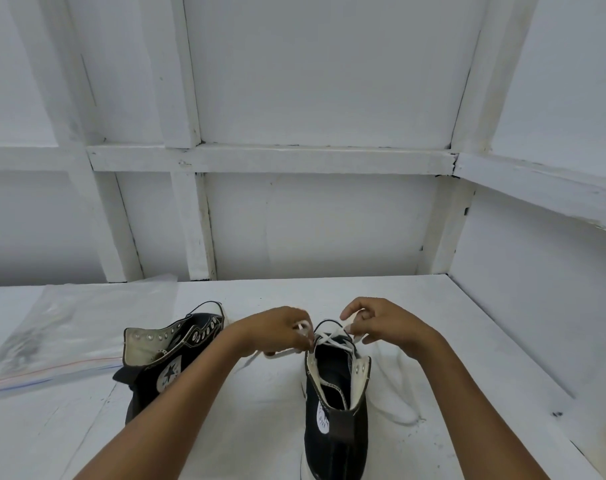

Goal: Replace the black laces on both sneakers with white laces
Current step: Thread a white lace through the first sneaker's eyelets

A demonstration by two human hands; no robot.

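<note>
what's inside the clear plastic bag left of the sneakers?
Through the clear plastic bag a dark tangle shows near its left end, too blurred to identify. Glare and creases obscure the rest; nothing lies on the bag.

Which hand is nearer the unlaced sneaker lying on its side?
Left. The left hand is just right of the unlaced sneaker; the right hand is farther right, by the other sneaker. Both pinch the white lace.
</note>
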